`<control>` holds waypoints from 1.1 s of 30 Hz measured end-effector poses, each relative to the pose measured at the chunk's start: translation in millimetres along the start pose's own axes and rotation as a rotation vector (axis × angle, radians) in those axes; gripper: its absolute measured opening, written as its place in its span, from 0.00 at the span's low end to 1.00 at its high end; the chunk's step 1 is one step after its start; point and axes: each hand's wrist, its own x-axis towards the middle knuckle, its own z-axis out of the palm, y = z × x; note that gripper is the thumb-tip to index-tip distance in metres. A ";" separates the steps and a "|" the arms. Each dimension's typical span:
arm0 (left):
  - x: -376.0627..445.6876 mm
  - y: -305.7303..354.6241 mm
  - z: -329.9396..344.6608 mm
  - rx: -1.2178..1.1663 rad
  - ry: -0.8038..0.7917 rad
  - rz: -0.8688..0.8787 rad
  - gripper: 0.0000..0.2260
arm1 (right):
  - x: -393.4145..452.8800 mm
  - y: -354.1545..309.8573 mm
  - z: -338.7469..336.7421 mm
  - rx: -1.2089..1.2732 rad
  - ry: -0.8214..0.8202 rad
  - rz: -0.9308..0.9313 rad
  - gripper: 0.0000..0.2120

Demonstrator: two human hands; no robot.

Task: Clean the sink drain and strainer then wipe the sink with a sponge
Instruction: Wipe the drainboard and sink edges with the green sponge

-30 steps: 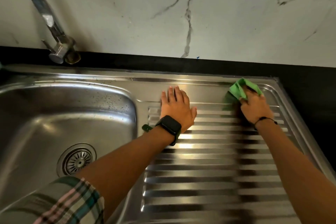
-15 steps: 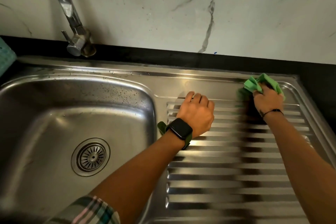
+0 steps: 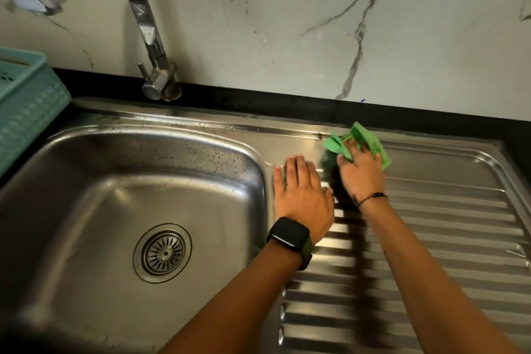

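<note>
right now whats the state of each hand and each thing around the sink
left hand: open, flat on the ridged steel drainboard
right hand: gripping the crumpled green sponge cloth, pressed to the drainboard's back edge
round metal strainer: seated in the drain
stainless steel sink basin: holds no standing water, droplets on back wall
curved chrome tap: no water running
</note>
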 end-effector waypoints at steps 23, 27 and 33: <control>-25.6 -43.0 -16.6 0.048 -0.055 -0.056 0.30 | 5.6 -5.7 3.4 -0.364 -0.043 -0.673 0.14; -12.9 -88.2 -43.2 0.103 0.001 -0.105 0.29 | 18.6 -36.0 15.9 -0.423 -0.033 -0.521 0.15; -31.0 -180.1 -76.1 0.143 0.138 -0.101 0.29 | 21.3 -55.6 29.9 -0.481 -0.028 -0.487 0.19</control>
